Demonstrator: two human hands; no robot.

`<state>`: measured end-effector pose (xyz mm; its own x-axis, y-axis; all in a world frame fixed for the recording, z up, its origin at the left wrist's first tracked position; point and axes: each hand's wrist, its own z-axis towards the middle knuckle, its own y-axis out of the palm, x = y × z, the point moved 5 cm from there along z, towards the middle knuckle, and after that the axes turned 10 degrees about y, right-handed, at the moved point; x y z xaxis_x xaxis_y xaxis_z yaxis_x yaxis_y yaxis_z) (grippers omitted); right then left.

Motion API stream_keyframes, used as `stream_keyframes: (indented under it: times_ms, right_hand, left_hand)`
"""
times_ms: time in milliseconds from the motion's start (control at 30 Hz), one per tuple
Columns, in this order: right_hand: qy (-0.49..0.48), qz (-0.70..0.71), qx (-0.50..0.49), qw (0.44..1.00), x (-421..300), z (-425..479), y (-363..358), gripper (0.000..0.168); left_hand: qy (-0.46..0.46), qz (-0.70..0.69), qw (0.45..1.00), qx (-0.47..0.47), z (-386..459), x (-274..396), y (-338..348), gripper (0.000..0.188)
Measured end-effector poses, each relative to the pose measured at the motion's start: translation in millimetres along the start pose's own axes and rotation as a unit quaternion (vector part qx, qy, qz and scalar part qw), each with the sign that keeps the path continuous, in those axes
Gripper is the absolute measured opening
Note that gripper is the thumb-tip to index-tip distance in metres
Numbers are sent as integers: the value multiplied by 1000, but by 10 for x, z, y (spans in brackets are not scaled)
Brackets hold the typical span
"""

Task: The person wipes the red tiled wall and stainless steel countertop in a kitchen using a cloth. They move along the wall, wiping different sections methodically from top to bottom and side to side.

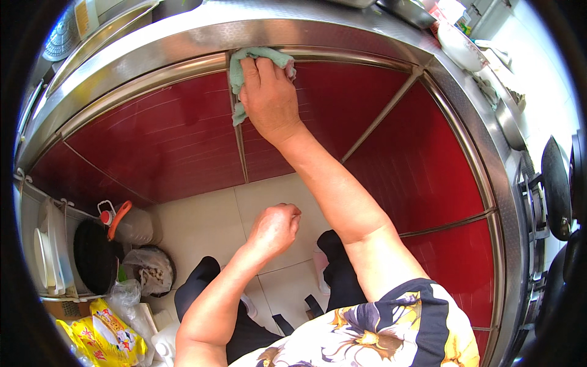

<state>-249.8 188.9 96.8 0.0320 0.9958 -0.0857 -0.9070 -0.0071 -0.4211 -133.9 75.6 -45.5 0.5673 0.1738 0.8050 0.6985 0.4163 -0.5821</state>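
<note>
My right hand (271,98) presses a pale green cloth (261,52) against the top of a dark red cabinet door (339,91), just under the worktop's edge. The cloth covers part of the metal trim rail (357,55) and the upright seam between two doors, and one end hangs down beside my wrist. My left hand (275,228) hovers over the floor in front of my body, its fingers loosely curled. Nothing shows in it. Another red door (160,137) lies left of the cloth.
A stainless steel worktop (275,23) curves around me, with a white bowl (458,46) on it. Frying pans (556,188) stand over the stove at right. At lower left are a plastic jug (137,227), a lined bin (153,270), a rack (69,298) and a yellow bag (103,335).
</note>
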Motion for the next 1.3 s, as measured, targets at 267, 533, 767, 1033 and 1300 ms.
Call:
stream_keyframes:
  times_ms: [267,533,767,1033,1300]
  right_hand:
    - [17,-159,4,987,1280,-68,-609,39]
    - [137,-404,28,904,3127,-169,-1241,25]
    - [26,-489,-21,872,2662,4,-1471,8]
    - [69,-601,-260,752,3002,-148,-1467,16]
    - [15,-645,-236,727,2576,-585,-2545,15]
  left_hand:
    - [3,24,1000,-1,-107,-88,-38,22]
    - [27,31,999,-11,-115,-12,-15,21]
    - [16,48,999,-3,-178,28,-87,21]
    - [36,43,998,-33,-180,65,14,22]
    - [26,51,998,-31,-283,172,-43,24]
